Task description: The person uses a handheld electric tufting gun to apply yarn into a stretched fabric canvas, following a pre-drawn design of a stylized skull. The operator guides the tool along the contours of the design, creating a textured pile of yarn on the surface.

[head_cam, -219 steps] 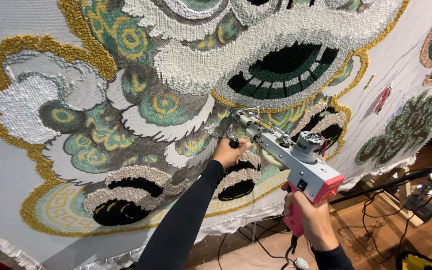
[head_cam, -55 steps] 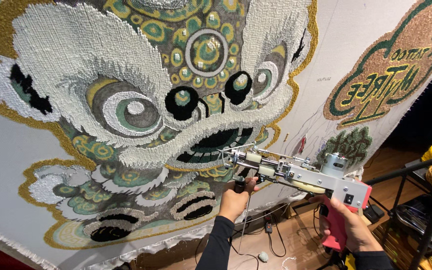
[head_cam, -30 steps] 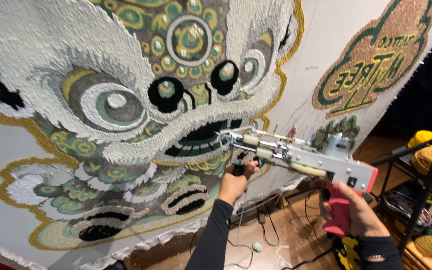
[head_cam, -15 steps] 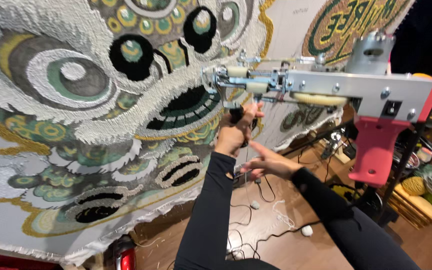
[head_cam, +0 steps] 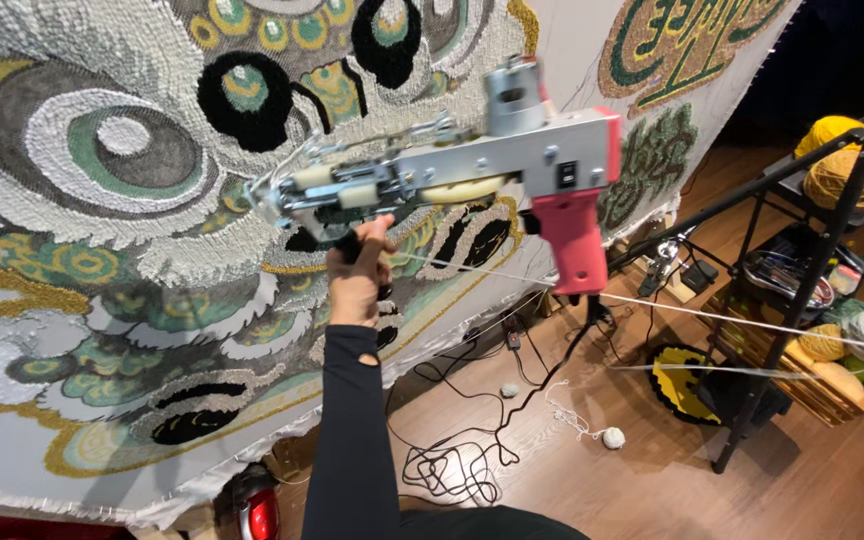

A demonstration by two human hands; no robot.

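Gripping the black front handle of a silver metal tufting gun with a pink pistol grip (head_cam: 472,165), fingers of the left hand (head_cam: 357,275) curled tight around it, the handle itself mostly hidden inside the fist. Hanging in front of a large stretched cloth tufted with a white, green, gold and black lion-dance face (head_cam: 132,200), the gun's needle end pointing left and lying over the design's lower half. Showing no hand on the pink grip; only a blurred, pale sliver at the far right edge, too cut off to tell whether it is the right hand or how it is set. Running from the gun's underside out past the right edge, a thin white yarn strand (head_cam: 732,318), pulled nearly straight. Standing at right, a black metal rack (head_cam: 802,290) carrying mustard-yellow yarn cones (head_cam: 837,160), partly cropped. Lying on the wooden floor (head_cam: 592,480), tangled black cables (head_cam: 452,465) and a small white yarn ball (head_cam: 612,437). Peeking out at the bottom edge, a red object, too cut off to identify.
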